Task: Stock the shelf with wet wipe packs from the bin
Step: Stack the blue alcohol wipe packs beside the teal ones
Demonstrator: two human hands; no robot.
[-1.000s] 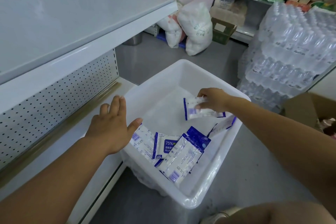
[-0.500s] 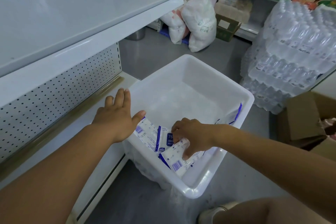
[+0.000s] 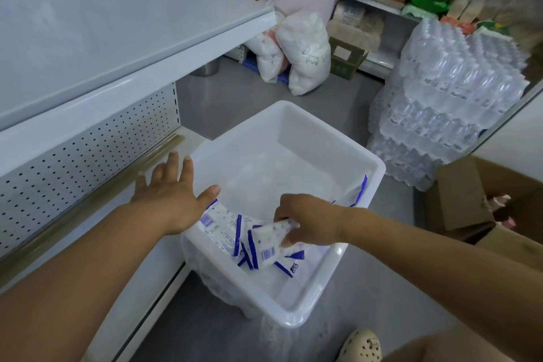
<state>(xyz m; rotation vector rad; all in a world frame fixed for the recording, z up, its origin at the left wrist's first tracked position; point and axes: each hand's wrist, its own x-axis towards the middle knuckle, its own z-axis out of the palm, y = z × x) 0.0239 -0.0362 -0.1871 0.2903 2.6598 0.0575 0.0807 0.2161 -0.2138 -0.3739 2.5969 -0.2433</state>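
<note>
Right hand (image 3: 308, 219) reached inside white bin (image 3: 308, 138), fingers grasped one wet wipe pack (image 3: 269, 239), left hand (image 3: 169, 200) hovered over lower shelf (image 3: 194, 139), fingers released and spread.

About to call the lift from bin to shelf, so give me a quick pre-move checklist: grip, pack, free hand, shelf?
1. Right hand grips a wet wipe pack: ok, fingers curled round it.
2. Only one pack gripped: cannot tell, other packs lie close beneath.
3. Held pack above the rim of the bin: not ok, it sits low inside.
4. Left hand free: ok, open by the bin's left rim, holding nothing.
5. Lower shelf next to the bin: ok, though the left forearm lies over it.
</note>
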